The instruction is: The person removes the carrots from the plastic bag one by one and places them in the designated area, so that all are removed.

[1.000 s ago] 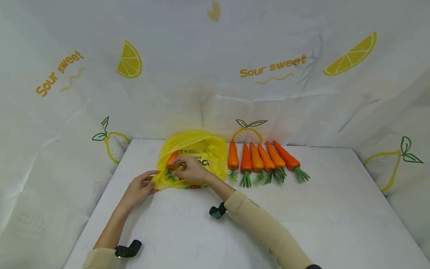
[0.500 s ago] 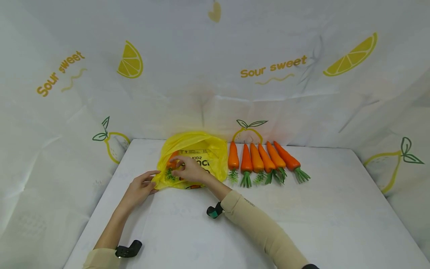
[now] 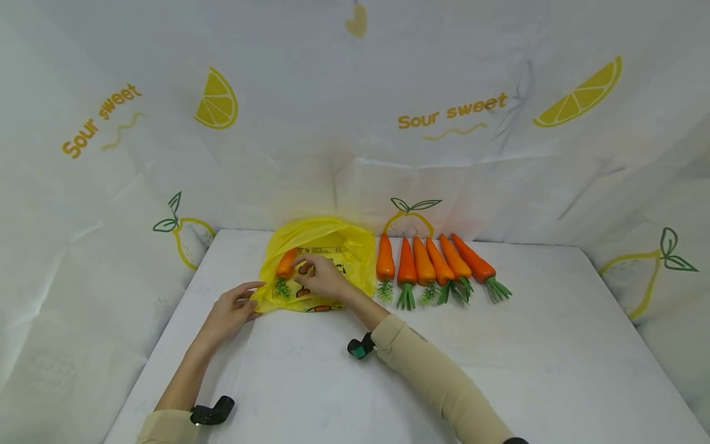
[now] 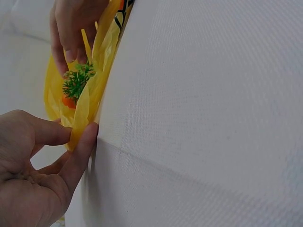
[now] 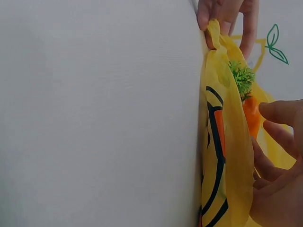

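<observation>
A yellow plastic bag point(image 3: 362, 253) lies on the table with its mouth toward me. Inside its left part is an orange carrot point(image 3: 286, 264), green leaves pointing my way. My left hand point(image 3: 226, 313) pinches the near left edge of the bag between thumb and fingers, as the left wrist view also shows. My right hand point(image 3: 327, 279) reaches into the bag's mouth, just right of the carrot. In the right wrist view its fingers point(image 5: 277, 135) are parted beside the carrot point(image 5: 252, 116) and grip nothing; the bag's side hides part of that hand.
Several more carrots point(image 3: 424, 262) lie in a row right of the bag, leaves toward me. The white table point(image 3: 310, 382) ends at the back against a white cloth point(image 3: 310, 154) printed with lemons. A black wrist camera point(image 3: 213, 411) sits at each wrist.
My right hand has let go of the carrot in the bag and drawn back slightly to the right, so more of the carrot shows. The left hand has stayed at the bag's edge.
</observation>
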The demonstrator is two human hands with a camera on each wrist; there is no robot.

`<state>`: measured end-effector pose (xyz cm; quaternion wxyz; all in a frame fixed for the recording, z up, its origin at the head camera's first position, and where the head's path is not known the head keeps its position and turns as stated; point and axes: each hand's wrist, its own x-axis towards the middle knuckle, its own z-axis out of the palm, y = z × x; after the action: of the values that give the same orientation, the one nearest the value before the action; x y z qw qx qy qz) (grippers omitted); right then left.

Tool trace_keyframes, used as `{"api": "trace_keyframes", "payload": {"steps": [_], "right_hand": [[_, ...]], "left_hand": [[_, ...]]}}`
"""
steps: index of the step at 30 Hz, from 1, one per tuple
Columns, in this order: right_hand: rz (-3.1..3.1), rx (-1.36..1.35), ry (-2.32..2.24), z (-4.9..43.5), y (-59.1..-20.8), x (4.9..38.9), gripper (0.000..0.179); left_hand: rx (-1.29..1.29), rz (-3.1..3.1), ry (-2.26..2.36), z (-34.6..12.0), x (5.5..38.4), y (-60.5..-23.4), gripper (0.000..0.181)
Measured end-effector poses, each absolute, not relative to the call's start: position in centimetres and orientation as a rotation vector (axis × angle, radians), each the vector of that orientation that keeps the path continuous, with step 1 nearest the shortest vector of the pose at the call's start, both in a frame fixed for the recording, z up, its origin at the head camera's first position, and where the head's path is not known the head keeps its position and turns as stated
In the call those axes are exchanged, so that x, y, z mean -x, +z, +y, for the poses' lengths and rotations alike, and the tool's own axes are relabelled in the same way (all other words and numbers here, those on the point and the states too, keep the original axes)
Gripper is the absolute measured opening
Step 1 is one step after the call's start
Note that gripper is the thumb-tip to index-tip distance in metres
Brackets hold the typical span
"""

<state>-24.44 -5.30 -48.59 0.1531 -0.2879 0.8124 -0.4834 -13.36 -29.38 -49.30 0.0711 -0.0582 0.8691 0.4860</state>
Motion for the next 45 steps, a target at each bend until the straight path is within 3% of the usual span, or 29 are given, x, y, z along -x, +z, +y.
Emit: {"api": "trace_keyframes", "payload": {"steps": [24, 31, 45], "right_hand": [[2.39, 0.945, -1.31, -7.9, -48.6, 25.1, 0.037], [2.449, 0.904, -1.303, -8.1, -48.7, 25.0, 0.026], [2.627, 0.69, -1.253, -8.5, -48.5, 24.4, 0.033]], "left_hand": [[0.217, 2.618, 1.497, -29.5, 13.3, -49.5, 0.048], [0.212, 2.621, 1.49, -29.5, 13.1, -49.3, 0.048], [0.171, 2.623, 1.513, -29.5, 13.0, -49.1, 0.047]]}}
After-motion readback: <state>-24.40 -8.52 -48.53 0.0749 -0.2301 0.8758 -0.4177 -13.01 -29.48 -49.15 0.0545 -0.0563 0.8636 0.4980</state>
